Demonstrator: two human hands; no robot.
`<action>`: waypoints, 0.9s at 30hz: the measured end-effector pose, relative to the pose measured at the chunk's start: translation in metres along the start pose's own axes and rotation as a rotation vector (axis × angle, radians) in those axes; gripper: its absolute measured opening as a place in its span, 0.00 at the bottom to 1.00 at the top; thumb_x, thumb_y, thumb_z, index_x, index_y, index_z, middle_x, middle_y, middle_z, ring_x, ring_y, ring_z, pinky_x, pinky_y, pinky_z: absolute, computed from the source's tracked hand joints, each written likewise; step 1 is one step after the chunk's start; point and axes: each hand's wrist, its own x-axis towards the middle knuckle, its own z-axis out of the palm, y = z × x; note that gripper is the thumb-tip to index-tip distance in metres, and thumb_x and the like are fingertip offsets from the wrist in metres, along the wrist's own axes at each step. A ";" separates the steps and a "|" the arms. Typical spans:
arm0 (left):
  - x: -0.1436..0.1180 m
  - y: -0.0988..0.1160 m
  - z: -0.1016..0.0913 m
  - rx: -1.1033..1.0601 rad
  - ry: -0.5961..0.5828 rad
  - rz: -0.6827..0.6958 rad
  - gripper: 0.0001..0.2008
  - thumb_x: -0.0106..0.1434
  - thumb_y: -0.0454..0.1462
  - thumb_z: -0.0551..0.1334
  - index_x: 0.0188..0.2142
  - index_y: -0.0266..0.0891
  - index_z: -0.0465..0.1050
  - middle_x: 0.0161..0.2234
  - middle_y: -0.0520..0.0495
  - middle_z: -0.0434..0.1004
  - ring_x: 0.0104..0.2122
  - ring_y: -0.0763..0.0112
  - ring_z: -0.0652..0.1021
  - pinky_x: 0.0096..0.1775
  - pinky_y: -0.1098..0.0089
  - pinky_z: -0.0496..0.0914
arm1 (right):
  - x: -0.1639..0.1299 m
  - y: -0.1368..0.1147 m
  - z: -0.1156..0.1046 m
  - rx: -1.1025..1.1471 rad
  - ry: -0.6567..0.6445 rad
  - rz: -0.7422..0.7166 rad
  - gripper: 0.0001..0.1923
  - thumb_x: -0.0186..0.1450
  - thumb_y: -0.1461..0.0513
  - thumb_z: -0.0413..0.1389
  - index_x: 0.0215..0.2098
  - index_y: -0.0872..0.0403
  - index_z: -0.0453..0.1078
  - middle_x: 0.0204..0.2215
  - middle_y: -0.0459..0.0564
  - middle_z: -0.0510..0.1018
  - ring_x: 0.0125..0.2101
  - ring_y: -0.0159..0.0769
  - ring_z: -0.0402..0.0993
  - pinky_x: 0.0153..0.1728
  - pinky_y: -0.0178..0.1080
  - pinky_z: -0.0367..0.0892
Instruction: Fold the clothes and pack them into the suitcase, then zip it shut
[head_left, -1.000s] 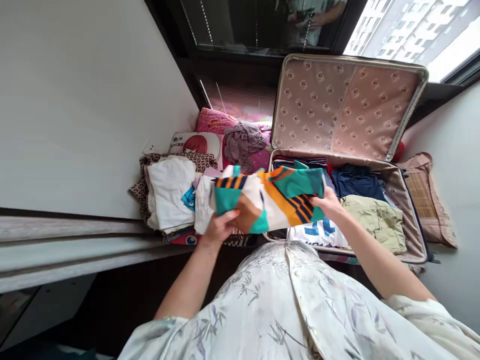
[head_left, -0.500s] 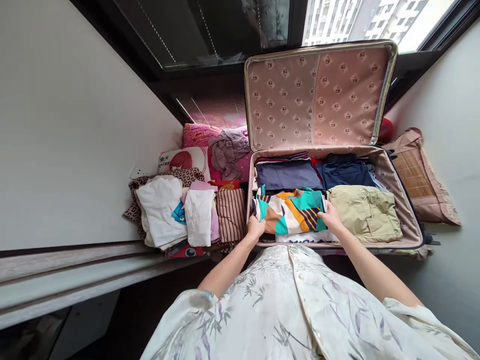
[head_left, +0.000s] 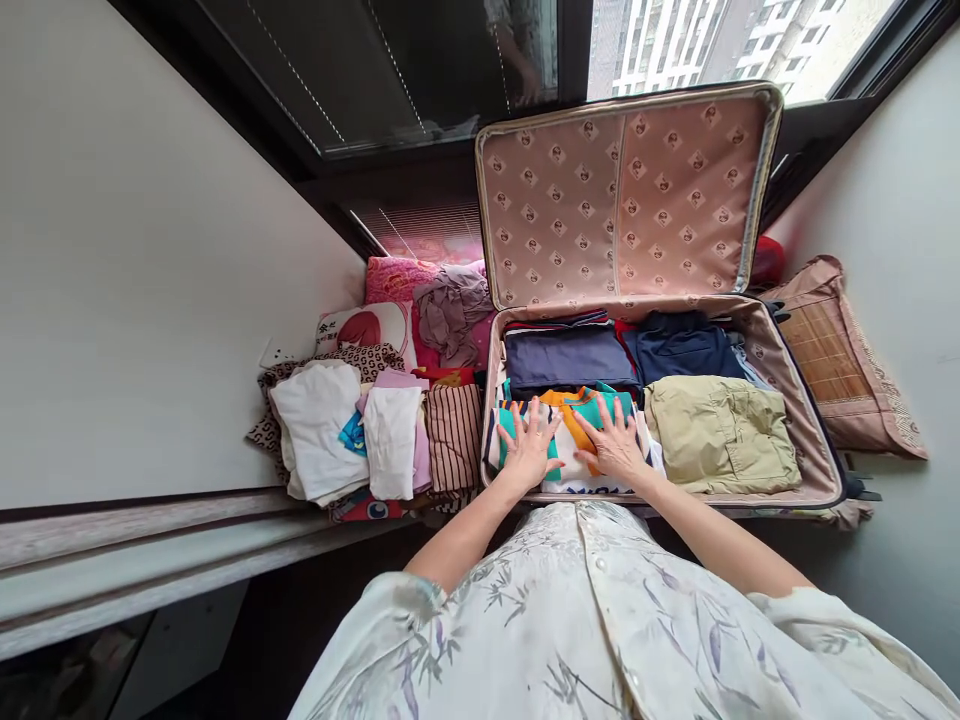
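Note:
My left hand (head_left: 530,448) lies flat with spread fingers on the left part of a folded multicoloured shirt (head_left: 574,408). My right hand (head_left: 615,445) rests on the same shirt's right part, its fingers also spread. The shirt sits in the front left of an open suitcase (head_left: 814,480), over white clothing with dark lettering. Directly behind it is a folded dark blue garment (head_left: 571,357). Beside it on the right lie folded khaki trousers (head_left: 724,435), with navy clothing (head_left: 686,345) behind them. My hands partly cover the shirt.
The suitcase lid (head_left: 626,210) stands raised against the window. Left of the case are folded white clothes (head_left: 322,425), a white garment (head_left: 394,440), a striped garment (head_left: 454,435) and a crumpled mauve cloth (head_left: 454,315). A woven mat pillow (head_left: 855,350) lies against the right wall.
Both hands have let go of the shirt's side edges and moved inward onto its top, fingers now spread. The shirt now lies lower in the suitcase.

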 end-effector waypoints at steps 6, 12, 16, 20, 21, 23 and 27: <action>0.023 -0.009 0.050 -0.016 -0.266 -0.090 0.58 0.51 0.56 0.75 0.75 0.57 0.48 0.77 0.36 0.24 0.69 0.18 0.26 0.53 0.13 0.35 | 0.003 0.009 0.037 -0.092 -0.125 -0.011 0.38 0.67 0.44 0.57 0.73 0.38 0.58 0.77 0.55 0.43 0.73 0.68 0.34 0.64 0.73 0.41; 0.017 -0.015 0.058 -0.113 -0.211 -0.010 0.58 0.50 0.57 0.75 0.75 0.57 0.48 0.76 0.37 0.20 0.69 0.17 0.27 0.54 0.13 0.33 | 0.002 0.020 0.050 -0.229 -0.022 -0.049 0.35 0.70 0.43 0.51 0.73 0.40 0.59 0.77 0.57 0.44 0.73 0.71 0.35 0.62 0.74 0.48; -0.007 -0.027 0.031 -0.345 -0.003 0.090 0.50 0.55 0.56 0.72 0.73 0.48 0.58 0.77 0.35 0.34 0.73 0.27 0.39 0.65 0.25 0.46 | 0.005 0.024 0.050 -0.288 -0.056 -0.045 0.36 0.70 0.42 0.49 0.74 0.41 0.57 0.76 0.58 0.47 0.72 0.71 0.39 0.59 0.71 0.54; -0.046 -0.091 -0.004 -0.479 0.513 -0.117 0.25 0.68 0.44 0.64 0.63 0.43 0.72 0.70 0.37 0.58 0.71 0.50 0.59 0.70 0.51 0.54 | 0.002 0.018 0.049 -0.289 -0.057 0.064 0.37 0.70 0.43 0.48 0.74 0.43 0.57 0.74 0.60 0.51 0.71 0.69 0.45 0.58 0.68 0.58; -0.055 -0.115 -0.011 -0.476 0.594 -0.250 0.24 0.68 0.41 0.62 0.62 0.42 0.72 0.69 0.35 0.60 0.70 0.50 0.61 0.70 0.52 0.55 | 0.002 0.014 0.049 -0.277 -0.046 0.085 0.36 0.70 0.44 0.47 0.73 0.44 0.57 0.74 0.61 0.52 0.71 0.67 0.46 0.58 0.67 0.59; -0.068 -0.164 -0.019 -0.448 0.650 -0.505 0.27 0.66 0.37 0.64 0.64 0.39 0.69 0.70 0.32 0.57 0.70 0.45 0.59 0.70 0.48 0.53 | 0.005 0.004 0.047 -0.241 -0.012 0.099 0.34 0.71 0.47 0.47 0.73 0.47 0.58 0.72 0.63 0.54 0.70 0.65 0.49 0.57 0.65 0.61; -0.076 -0.235 -0.022 -0.482 0.620 -0.690 0.34 0.62 0.35 0.68 0.67 0.38 0.65 0.72 0.32 0.52 0.71 0.40 0.54 0.70 0.44 0.49 | 0.020 -0.028 0.036 -0.154 0.093 0.044 0.34 0.70 0.53 0.47 0.73 0.48 0.55 0.71 0.66 0.56 0.68 0.65 0.52 0.55 0.65 0.64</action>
